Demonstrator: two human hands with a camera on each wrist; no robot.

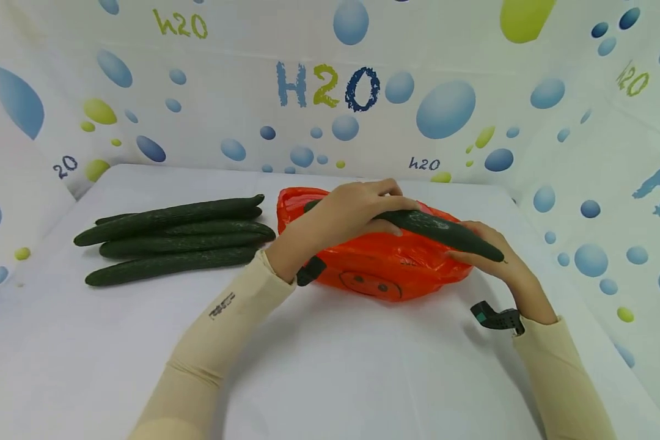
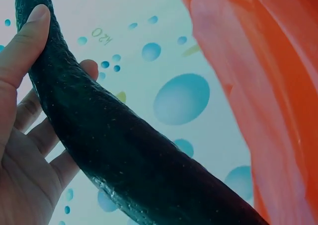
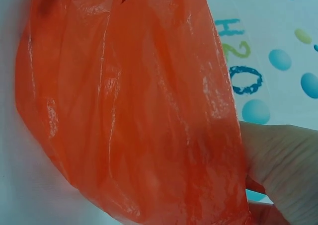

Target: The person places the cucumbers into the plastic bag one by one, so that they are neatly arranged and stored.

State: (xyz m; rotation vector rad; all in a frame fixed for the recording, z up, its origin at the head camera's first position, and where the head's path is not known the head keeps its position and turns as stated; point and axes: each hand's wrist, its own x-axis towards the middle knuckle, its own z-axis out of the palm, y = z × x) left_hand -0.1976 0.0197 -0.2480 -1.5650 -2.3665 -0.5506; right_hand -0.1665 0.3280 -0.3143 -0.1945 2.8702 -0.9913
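- The left hand (image 1: 346,214) has its thumb and fingers wrapped around one dark cucumber (image 1: 440,230), which is above the red plastic bag (image 1: 374,269).
- This cucumber slopes down to the right – its tip passes in front of the right hand (image 1: 511,269) in the head view; I cannot tell if they touch.
- The right hand grips the bag at its right edge, though some fingers are hidden behind the red plastic.
- The bag stands on the white table (image 1: 330,379), with a drawn face on its near side.
- To the left of the bag lie several other cucumbers (image 1: 176,244), stacked closely and almost parallel – some partly hidden.
- Both arms wear cream sleeves (image 1: 198,348).
- Behind the table is a white backdrop (image 1: 220,73) with blue and green drops and "H2O" lettering.
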